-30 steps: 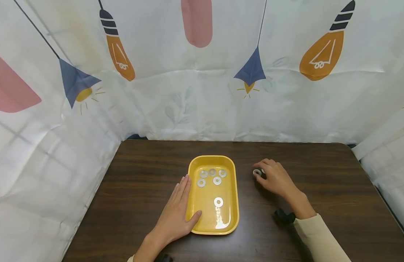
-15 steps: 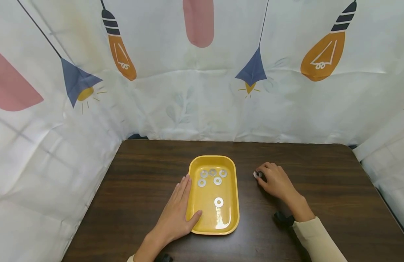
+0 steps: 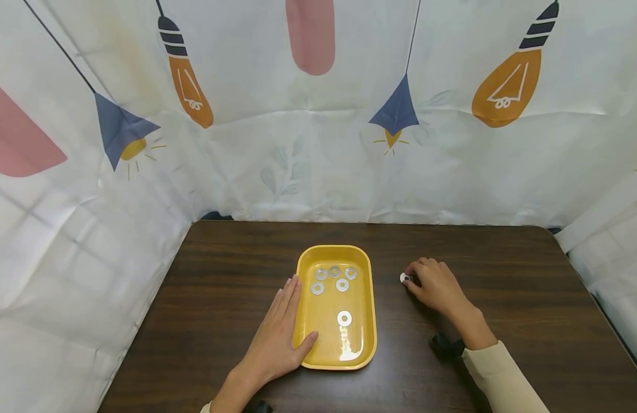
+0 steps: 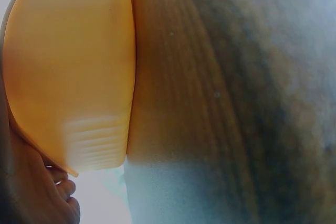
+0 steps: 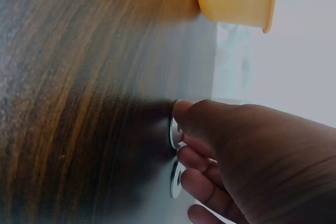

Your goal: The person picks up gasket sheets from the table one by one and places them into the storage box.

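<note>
My left hand (image 3: 277,338) lies flat with straight fingers along the left rim of a yellow tray (image 3: 323,315), its thumb over the near-left edge. Several flat metal washers (image 3: 342,285) lie in the tray, most toward the far end, with a single washer (image 3: 344,318) nearer the middle. To the tray's right, my right hand (image 3: 442,289) has its thumb and fingertips on a washer (image 3: 404,277) at the tabletop. The right wrist view shows the thumb on this washer (image 5: 176,134) and a second washer (image 5: 176,181) by the other fingers.
The dark wood table (image 3: 235,269) extends to both sides of the tray. A white curtain (image 3: 308,160) with printed lamps and bulbs hangs behind its far edge. A black wrist device (image 3: 447,346) sits under the right wrist.
My right hand has come slightly nearer to me, and its thumb and fingers have closed in on the washer. The left hand and tray stay in place.
</note>
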`<state>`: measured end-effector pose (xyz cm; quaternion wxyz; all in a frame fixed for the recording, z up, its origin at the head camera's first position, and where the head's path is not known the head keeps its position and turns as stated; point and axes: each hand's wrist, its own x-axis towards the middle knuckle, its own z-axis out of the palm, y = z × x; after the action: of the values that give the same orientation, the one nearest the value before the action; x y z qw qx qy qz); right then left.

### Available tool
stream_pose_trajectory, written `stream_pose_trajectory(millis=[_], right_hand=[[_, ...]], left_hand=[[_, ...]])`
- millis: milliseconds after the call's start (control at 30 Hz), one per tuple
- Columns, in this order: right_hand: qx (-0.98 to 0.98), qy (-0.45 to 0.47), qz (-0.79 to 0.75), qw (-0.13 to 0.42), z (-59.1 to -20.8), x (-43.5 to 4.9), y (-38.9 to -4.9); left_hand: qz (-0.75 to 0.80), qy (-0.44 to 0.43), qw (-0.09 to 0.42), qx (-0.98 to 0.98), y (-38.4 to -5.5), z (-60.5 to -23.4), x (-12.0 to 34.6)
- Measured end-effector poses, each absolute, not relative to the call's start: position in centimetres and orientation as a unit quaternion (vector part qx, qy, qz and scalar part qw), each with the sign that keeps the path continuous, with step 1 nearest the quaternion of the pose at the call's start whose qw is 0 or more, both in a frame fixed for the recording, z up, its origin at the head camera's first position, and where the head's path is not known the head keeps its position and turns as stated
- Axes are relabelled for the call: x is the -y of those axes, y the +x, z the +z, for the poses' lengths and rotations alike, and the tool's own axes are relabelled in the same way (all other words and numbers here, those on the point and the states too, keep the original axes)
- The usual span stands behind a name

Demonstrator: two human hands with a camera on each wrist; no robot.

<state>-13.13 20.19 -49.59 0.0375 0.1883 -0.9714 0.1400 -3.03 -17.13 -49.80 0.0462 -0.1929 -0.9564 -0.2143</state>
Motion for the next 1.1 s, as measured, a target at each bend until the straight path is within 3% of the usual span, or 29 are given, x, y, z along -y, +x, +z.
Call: stream_pose_trajectory(millis=[467,667,1100], right_hand=[[0.970,0.222,0.059,0.082,-48.8,-19.1,-12.6],[0.969,0.234,0.030,0.077,-48.5,-18.6,-12.6],[0.968,0.224,0.059,0.096,-49.1,-19.1,-12.3]], left_hand=[[-0.210,-0.198,0.053,0.956,-3.0,-49.8,17.2],[-0.218,-0.198,0.051,0.954,-3.0,-49.8,17.2],[-0.214,-0.198,0.056,0.955,-3.0,-49.9,17.2]])
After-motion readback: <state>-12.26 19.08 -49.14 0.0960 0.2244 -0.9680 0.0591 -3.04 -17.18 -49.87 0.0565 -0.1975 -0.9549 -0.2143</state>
